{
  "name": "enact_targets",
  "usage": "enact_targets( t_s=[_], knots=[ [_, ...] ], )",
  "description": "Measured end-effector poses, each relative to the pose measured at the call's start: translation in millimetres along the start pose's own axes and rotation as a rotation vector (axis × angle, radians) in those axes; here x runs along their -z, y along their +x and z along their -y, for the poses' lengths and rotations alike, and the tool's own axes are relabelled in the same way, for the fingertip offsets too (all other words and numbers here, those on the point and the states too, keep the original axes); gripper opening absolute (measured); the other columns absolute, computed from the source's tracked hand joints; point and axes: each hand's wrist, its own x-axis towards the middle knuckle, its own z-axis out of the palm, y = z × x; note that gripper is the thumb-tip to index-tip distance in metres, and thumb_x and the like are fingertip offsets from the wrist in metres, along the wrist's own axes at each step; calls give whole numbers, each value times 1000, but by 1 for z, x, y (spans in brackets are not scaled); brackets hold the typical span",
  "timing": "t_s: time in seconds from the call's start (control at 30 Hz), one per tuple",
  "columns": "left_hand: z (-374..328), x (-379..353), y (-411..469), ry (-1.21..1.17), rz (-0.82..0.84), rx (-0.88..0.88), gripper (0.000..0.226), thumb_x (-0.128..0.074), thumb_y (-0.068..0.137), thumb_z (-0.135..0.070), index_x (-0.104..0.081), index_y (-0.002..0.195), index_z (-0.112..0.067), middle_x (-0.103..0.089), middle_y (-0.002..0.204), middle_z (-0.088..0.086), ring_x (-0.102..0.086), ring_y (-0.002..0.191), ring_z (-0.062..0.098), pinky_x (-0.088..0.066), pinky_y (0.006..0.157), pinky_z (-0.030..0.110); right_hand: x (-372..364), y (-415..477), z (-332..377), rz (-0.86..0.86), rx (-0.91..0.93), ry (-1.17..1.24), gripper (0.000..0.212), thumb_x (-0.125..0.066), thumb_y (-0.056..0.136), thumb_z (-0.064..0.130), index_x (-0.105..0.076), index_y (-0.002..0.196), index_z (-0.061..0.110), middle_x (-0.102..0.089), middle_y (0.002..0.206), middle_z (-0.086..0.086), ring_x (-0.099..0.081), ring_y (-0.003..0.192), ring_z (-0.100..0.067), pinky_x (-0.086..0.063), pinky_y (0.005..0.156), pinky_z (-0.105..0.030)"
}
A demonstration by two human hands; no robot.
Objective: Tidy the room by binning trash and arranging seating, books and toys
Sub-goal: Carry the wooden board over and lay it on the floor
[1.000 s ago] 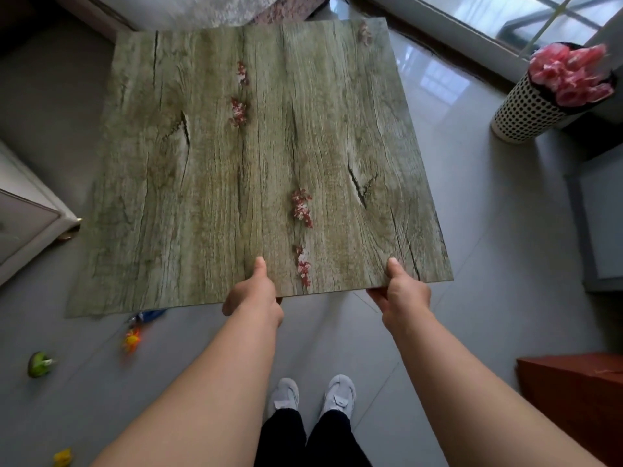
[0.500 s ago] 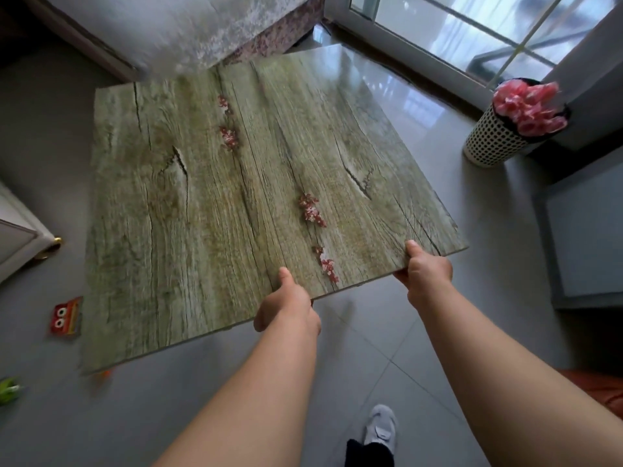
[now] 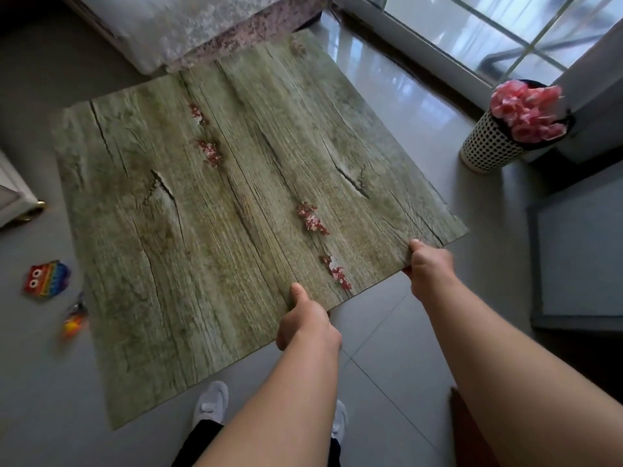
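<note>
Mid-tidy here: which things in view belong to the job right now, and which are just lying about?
In the job:
- wood-print board, held at its near edge by left hand and right hand
- owl toy on the floor
- small orange toy on the floor
- dotted bin with pink trash

Lying about:
- white cabinet
- window frame

Both bare forearms reach forward and down. The left hand [image 3: 308, 323] and the right hand [image 3: 429, 266] each grip the near edge of the board [image 3: 209, 230], thumbs lying on top, fingers curled out of sight beneath it.
</note>
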Motion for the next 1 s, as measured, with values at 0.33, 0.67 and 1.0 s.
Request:
enact_targets(
  t_s=[0.33, 0.67, 1.0],
  knots=[
    [69, -25, -34, -10, 53, 94, 66, -58, 89, -50, -49, 126, 5, -55, 133, 15, -56, 120, 26, -43, 82, 29, 45, 45, 15, 15, 39, -30, 52, -57, 91, 8, -39, 139, -1, -44, 142, -19, -48, 128, -33, -42, 107, -45],
    [70, -20, -39, 55, 104, 100, 64, -50, 96, -46, -43, 135, 3, -47, 143, 14, -54, 124, 28, -46, 96, 31, 43, 19, -18, 150, 75, 40, 83, -59, 91, 10, -6, 154, 15, -20, 158, -15, -34, 140, -28, -30, 116, -40],
    [20, 82, -9, 35, 41, 59, 61, -46, 98, -45, -38, 141, -1, -43, 147, 15, -45, 132, 31, -39, 109, 39, 13, -111, -138, 308, -224, 156, 6, -51, 97, 9, -53, 102, 5, -56, 88, -7, -56, 79, -16, -50, 78, -27]
  ],
)
